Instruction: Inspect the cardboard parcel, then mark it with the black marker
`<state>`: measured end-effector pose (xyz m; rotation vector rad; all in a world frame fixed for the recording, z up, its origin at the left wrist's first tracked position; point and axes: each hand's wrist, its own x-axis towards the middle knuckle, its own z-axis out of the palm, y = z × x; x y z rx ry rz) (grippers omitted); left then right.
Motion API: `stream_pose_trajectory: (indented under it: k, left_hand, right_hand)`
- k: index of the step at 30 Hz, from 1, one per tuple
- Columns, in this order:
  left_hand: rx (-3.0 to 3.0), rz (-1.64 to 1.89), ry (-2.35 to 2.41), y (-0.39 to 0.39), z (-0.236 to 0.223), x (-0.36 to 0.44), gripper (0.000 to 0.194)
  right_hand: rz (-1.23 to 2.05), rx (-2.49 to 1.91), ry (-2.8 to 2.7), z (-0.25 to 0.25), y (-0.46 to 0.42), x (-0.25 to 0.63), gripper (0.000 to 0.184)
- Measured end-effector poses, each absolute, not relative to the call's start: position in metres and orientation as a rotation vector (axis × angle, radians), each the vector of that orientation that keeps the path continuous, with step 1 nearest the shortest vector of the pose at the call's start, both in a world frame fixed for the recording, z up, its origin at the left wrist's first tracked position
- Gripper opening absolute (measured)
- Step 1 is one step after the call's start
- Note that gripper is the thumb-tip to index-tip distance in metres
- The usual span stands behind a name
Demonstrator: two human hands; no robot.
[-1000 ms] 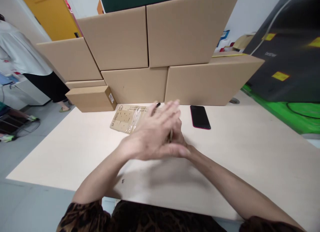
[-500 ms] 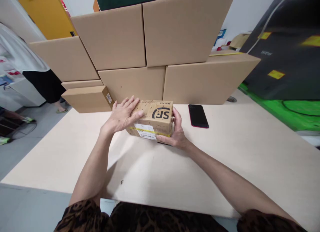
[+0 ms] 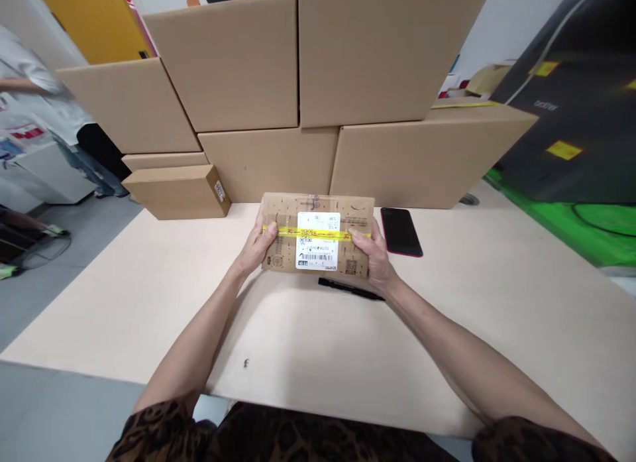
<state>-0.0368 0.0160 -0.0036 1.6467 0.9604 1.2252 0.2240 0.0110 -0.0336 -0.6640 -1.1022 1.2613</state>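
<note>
Between both hands is a small brown cardboard box (image 3: 318, 250), its broad face with a white shipping label (image 3: 318, 250) and a strip of yellow tape (image 3: 288, 231) turned toward me. My left hand (image 3: 257, 243) grips its left end, the thumb on the tape. At the opposite end my right hand (image 3: 373, 253) is closed round the edge, its thumb also on the tape. A black pen (image 3: 350, 289) lies on the table just below the box, its right end close to my right wrist. The fingers behind the box are hidden.
Large cardboard boxes (image 3: 223, 71) are stacked along the back of the pale table (image 3: 124, 296). A flat carton (image 3: 173, 193) stands at the left, and a dark phone (image 3: 401, 231) lies to the right. Someone in a white top (image 3: 54, 84) is at the far left.
The box has been turned so its labelled face shows toward me. My left hand has moved from its top to its left end. The pen now shows more fully.
</note>
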Motion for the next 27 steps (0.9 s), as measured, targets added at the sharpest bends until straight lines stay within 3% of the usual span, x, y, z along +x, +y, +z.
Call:
stream_pose_trajectory:
  k: [10, 15, 22, 27]
  left_hand:
    - [2.105, 1.208, 0.937, 0.003, -0.002, -0.034, 0.110]
    - [2.032, 1.279, 1.110, -0.001, 0.005, -0.026, 0.105]
    - [1.712, 1.438, 1.189, 0.001, 0.004, -0.017, 0.095]
    - [1.604, 1.452, 1.181, 0.004, 0.004, -0.017, 0.086]
  right_hand:
    - [1.596, -0.749, -0.779, -0.025, 0.030, 0.239, 0.052]
    - [1.669, -0.786, -0.804, -0.018, 0.027, 0.240, 0.047]
    - [1.177, -0.733, -1.139, -0.008, 0.018, 0.235, 0.075]
    - [0.714, -0.783, -1.468, -0.011, 0.009, 0.238, 0.079]
